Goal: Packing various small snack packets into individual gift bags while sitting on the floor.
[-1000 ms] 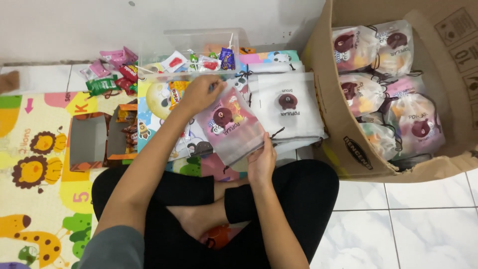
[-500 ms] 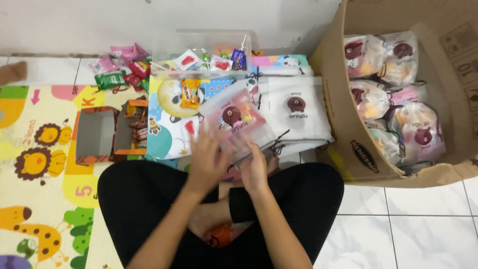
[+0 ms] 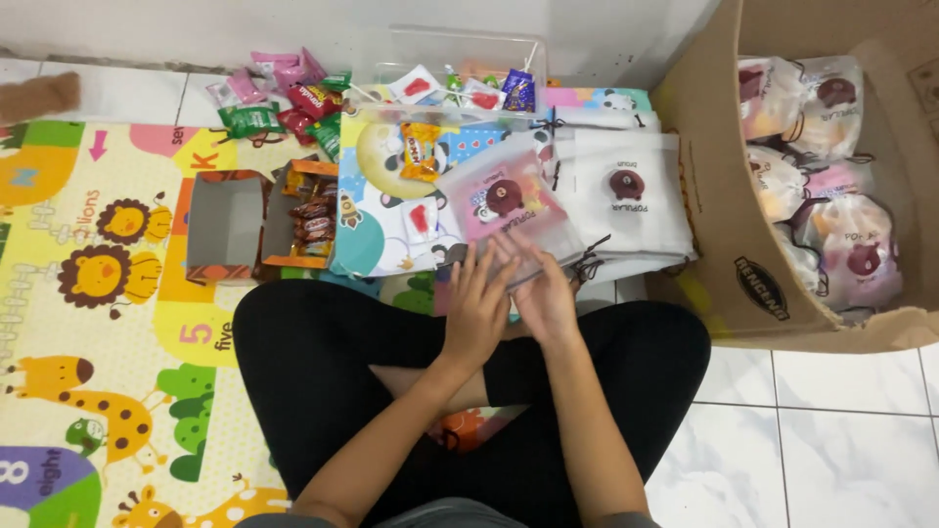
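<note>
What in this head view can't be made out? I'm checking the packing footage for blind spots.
- Lower edge of the translucent pouch: covered by the left hand and right hand.
- Pouch contents: only pink and red shapes show through the frosted film.
- Cardboard box: cut off by the right and top edges; filled bags hide its depth.
- Clear tub: its sweets are too small to identify.

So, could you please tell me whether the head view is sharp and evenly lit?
Head view: lighting soft and even, no hard shadows; left hand and right hand slightly motion-blurred over the pouch; mild glare on the clear box; mat crisp.
</note>
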